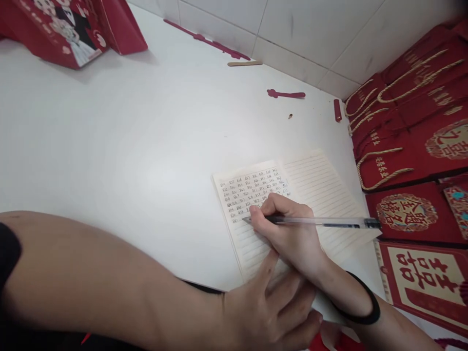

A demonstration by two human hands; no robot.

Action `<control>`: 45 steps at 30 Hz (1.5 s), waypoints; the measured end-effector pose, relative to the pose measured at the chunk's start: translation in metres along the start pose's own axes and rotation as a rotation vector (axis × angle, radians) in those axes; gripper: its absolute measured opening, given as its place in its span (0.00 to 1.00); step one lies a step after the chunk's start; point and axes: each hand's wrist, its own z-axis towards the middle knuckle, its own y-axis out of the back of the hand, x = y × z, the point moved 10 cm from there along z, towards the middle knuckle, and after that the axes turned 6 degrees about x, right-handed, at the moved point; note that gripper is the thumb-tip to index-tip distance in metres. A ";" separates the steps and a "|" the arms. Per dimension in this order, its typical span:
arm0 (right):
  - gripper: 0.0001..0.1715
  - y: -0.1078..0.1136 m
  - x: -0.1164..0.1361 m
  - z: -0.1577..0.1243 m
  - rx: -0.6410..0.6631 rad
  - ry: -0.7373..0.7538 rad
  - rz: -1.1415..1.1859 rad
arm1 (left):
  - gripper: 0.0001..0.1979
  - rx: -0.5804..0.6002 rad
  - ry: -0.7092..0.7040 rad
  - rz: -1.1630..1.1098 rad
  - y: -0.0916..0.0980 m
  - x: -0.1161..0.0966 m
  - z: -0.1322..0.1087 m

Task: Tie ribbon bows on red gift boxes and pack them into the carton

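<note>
An open notebook (256, 261) with lined pages lies on the white table. Rows of handwritten numbers fill the upper part of its left page, and the right page shows only lines. My right hand (288, 224) is closed around a clear-barrelled pen (329, 222), whose tip meets the left page beside the last row's number. Below it, my left hand (270, 307) rests over the notebook's lower edge with fingers stretched out, holding nothing. The fingers reach beneath my right wrist, which wears a black band (373, 314).
Red gift bags (387, 165) with rope handles line the right side. A red box (124, 29) stands at upper left. Near the tiled wall (292, 29) lie dark-red strips (287, 94), a wooden stick (244, 63) and a small red cylinder (337, 110).
</note>
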 end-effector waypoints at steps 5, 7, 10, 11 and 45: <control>0.19 0.001 0.001 0.000 -0.020 0.017 -0.018 | 0.13 -0.030 0.019 -0.010 0.002 0.002 0.000; 0.18 0.001 0.003 0.000 -0.019 0.028 -0.031 | 0.13 -0.012 0.016 -0.004 0.001 0.002 0.000; 0.18 0.001 0.005 -0.001 -0.012 0.034 -0.035 | 0.13 -0.002 0.007 -0.001 0.000 0.001 0.000; 0.18 0.000 0.005 -0.001 -0.009 0.031 -0.033 | 0.13 -0.007 0.009 -0.003 0.001 0.001 0.000; 0.19 0.021 -0.003 -0.004 -0.180 0.064 0.232 | 0.13 -0.033 0.031 0.004 0.003 0.001 -0.001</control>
